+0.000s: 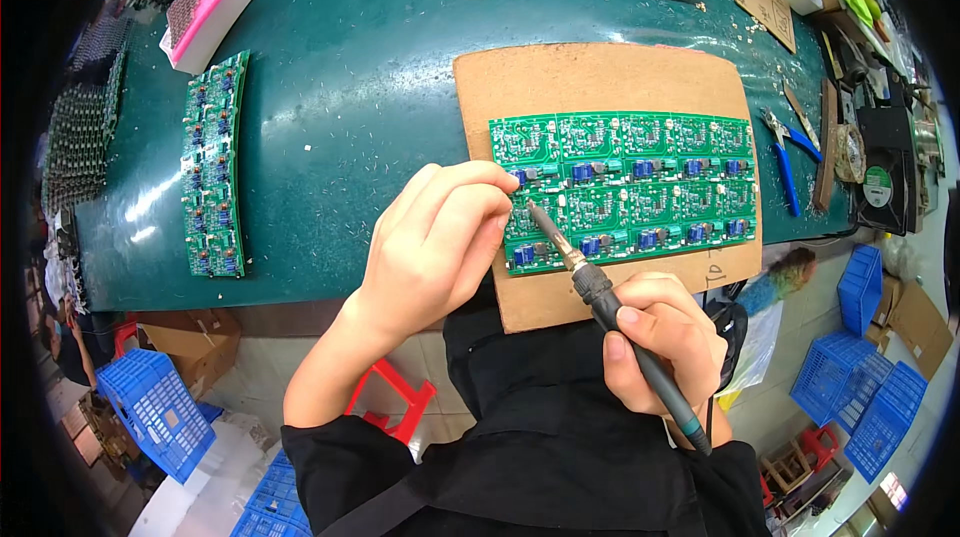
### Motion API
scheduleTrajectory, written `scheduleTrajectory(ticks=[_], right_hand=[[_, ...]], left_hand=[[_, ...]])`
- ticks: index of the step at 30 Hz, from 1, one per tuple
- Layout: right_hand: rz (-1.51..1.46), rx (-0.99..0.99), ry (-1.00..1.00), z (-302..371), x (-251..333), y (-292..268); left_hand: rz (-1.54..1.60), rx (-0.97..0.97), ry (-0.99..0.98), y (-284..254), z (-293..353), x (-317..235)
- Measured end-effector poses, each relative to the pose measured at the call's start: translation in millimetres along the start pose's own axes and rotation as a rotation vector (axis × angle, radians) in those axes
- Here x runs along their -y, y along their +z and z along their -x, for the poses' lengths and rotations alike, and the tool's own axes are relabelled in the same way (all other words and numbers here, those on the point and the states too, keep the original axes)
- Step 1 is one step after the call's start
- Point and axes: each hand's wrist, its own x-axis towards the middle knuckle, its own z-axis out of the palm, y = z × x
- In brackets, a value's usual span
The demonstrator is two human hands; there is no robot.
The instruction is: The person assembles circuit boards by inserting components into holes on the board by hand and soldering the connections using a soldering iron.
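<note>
The green circuit-board panel [600,202] lies flat on a tan cardboard sheet [600,77], near the front edge of the green bench top [360,137], with its rows of blue components facing up. The right hand [665,347] is closed around the grip of a soldering iron [597,292], pen-fashion, and slants it so that the tip reaches the panel's left end; whether the tip touches a joint or stops just above it, I cannot tell. The left hand [425,237] is drawn in, thumb and fingers nearly together at the panel's left edge, index fingertip beside a blue component; whether it pinches a small part or solder wire is hidden.

The step in hand looks like work on a single joint there. To do it well, I would let the tip heat pad and lead together, keep contact brief, and lift away cleanly so the solder doesn't bridge to its neighbours (they sit close on this panel). The left fingertips are very near the hot metal, so they should steady from the side, clear of the iron's shaft. Light pressure matters too: the cardboard could slide beneath a hard push.
</note>
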Motion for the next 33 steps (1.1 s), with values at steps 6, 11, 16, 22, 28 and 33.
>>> scheduleTrajectory(ticks=[6,11,16,22,28,33], right_hand=[[-0.004,0.067,0.046,-6.0,4.1,-4.0],[-0.042,-0.023,0.047,-5.0,4.7,-7.4],[-0.038,0.026,0.091,-8.5,2.8,-7.2],[-0.054,0.013,0.073,-6.7,0.0,-15.5],[-0.054,-0.172,0.049,11.7,-6.1,-33.0],[-0.061,-0.148,0.058,12.7,-7.1,-36.7]], left_hand=[[-0.087,-0.051,0.021,7.8,0.4,-5.6],[-0.072,-0.021,-0.017,3.7,1.2,-10.1],[-0.190,-0.040,0.034,7.2,-1.0,-12.1],[-0.164,-0.006,-0.001,3.3,-5.8,-16.3],[-0.043,0.064,-0.015,-10.6,-11.8,-13.3],[0.125,0.061,-0.218,-3.2,-18.8,-30.7]])
